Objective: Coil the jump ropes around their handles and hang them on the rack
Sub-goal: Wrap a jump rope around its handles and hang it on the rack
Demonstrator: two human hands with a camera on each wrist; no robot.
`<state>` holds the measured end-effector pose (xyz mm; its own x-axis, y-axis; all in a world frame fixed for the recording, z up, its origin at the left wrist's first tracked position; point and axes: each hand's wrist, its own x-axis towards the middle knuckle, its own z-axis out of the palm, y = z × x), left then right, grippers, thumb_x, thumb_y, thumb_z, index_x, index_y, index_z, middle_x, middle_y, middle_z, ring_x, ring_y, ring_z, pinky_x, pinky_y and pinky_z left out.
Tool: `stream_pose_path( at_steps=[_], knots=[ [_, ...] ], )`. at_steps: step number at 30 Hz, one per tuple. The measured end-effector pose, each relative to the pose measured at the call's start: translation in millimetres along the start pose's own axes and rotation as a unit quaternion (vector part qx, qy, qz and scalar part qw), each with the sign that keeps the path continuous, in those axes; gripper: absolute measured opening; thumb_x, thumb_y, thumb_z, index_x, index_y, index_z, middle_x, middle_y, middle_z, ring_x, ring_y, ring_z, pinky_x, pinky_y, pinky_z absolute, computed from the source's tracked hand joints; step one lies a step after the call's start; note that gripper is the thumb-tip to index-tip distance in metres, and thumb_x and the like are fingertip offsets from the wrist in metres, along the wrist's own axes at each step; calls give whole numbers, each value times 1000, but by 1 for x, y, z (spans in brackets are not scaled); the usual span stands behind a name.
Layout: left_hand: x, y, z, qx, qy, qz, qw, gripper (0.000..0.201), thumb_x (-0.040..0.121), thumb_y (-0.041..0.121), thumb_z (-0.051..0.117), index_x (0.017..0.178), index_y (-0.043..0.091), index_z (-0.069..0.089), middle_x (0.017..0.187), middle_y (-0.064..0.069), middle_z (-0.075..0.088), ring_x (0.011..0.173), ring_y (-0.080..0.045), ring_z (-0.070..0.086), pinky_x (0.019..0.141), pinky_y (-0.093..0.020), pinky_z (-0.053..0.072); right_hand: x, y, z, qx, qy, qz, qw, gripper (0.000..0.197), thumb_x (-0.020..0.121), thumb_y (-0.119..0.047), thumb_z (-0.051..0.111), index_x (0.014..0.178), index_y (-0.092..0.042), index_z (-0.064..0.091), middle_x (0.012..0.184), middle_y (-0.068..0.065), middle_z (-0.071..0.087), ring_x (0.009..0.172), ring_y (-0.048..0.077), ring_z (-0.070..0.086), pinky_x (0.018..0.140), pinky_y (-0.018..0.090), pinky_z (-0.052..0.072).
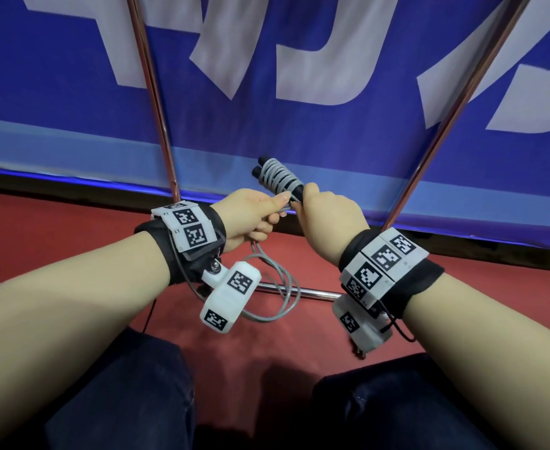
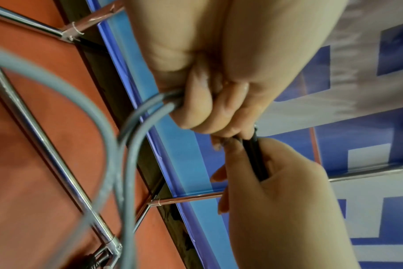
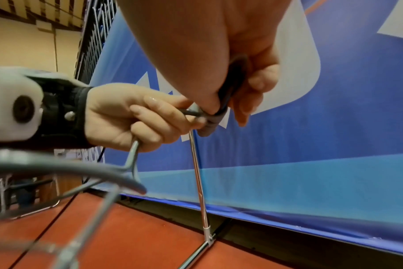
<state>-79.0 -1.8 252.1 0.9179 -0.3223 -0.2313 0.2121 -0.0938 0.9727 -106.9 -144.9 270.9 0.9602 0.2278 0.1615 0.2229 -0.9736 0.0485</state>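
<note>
- Head view: the right hand (image 1: 327,212) is wrapped around the lower end of two black handles (image 1: 268,175) held side by side, their free ends pointing up and to the left.
- The grey jump rope (image 1: 275,177) is already wound in tight turns around the upper part of the handles; the loose remainder hangs down below the hands in a few slack loops (image 1: 283,293).
- The left hand (image 1: 250,216) sits just left of the right one, almost touching it, its fingers (image 2: 209,112) curled shut around the rope strands just beside the lowest turns of the coil.
- Left wrist view: two grey strands come out of the closed left fist and swing down in wide curves, while the right hand's fingers (image 2: 239,163) are clamped on the black handles.
- Right wrist view: the left fist grips the rope, one strand leaving at the bottom of the fist; the right hand's thumb and fingers close round the handles.
- The chrome rack (image 1: 156,102) stands right behind the hands, two tubes rising on either side and a base bar (image 1: 302,291) lying on the red floor (image 1: 72,241); the rope does not hang on it yet.
- A blue banner (image 1: 364,131) with large white shapes fills the background behind the rack.
- Both wrists wear black straps with white marker blocks (image 1: 189,227).
</note>
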Motion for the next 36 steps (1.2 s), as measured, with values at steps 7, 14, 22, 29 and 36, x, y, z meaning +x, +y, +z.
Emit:
stream_pose_path(
  at_steps=[7, 14, 22, 29, 36],
  knots=[
    [-1, 4, 0, 96, -17, -3, 995, 52, 97, 36, 50, 52, 20, 31, 43, 5, 21, 37, -8, 15, 39, -20, 11, -3, -6, -1, -17, -22, -36, 999, 21, 94, 0, 33, 113, -5, 42, 113, 14, 57, 100, 36, 59, 68, 32, 31],
    [-6, 4, 5, -72, -61, -12, 995, 34, 98, 37, 46, 76, 11, 50, 50, 3, 41, 43, -7, 28, 42, -18, 20, -2, -10, 0, -67, -17, -29, 997, 26, 95, -1, 29, 118, -5, 40, 116, 14, 49, 100, 33, 56, 70, 35, 29],
    [2, 5, 0, -56, 35, 40, 997, 46, 98, 40, 46, 61, 13, 45, 43, 6, 23, 35, -5, 17, 35, -17, 13, 7, -12, 10, -54, 50, -43, 996, 48, 91, -3, 22, 136, 4, 37, 111, 16, 51, 94, 38, 54, 71, 36, 26],
    [-2, -1, -6, 18, -4, 116, 993, 40, 101, 30, 39, 64, 14, 37, 45, 6, 33, 42, -9, 23, 43, -19, 23, 0, 3, 10, 565, -21, 38, 824, 21, 102, -30, 42, 98, -12, 52, 71, 4, 51, 57, 20, 50, 58, 33, 44],
    [-4, -3, -5, 67, -48, 150, 985, 36, 89, 42, 50, 67, 14, 45, 56, 4, 49, 52, -11, 36, 53, -21, 36, -7, 19, -1, 728, -169, 47, 663, 45, 101, -22, 42, 64, -15, 67, 65, 7, 62, 50, 19, 43, 42, 23, 30]
  ],
)
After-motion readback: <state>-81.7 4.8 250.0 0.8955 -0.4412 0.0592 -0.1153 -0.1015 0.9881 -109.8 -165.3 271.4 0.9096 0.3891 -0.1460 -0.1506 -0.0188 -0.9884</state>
